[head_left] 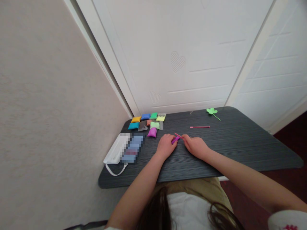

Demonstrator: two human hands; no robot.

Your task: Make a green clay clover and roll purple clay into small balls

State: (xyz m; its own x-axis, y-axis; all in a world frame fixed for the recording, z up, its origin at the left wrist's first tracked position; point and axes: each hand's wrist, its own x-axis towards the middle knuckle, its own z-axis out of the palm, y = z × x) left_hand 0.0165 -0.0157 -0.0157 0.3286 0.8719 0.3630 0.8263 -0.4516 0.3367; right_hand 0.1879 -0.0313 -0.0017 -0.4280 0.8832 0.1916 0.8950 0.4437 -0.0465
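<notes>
Purple and rod-shaped, a small smooth piece [176,140] sits at the left hand [165,145], whose fingers are curled over part of it, at the dark, wood-grained table [240,140]. The right hand [195,146] is closed in a pinch on a slim pink stick tool [178,135], its shaft crossing near the purple piece; whether they touch, I cannot tell. Farther back lie another thin pink tool [200,127] and a light-green petalled flower with a stem [211,111]. One plump magenta packet [152,132] rests beyond the left hand.
</notes>
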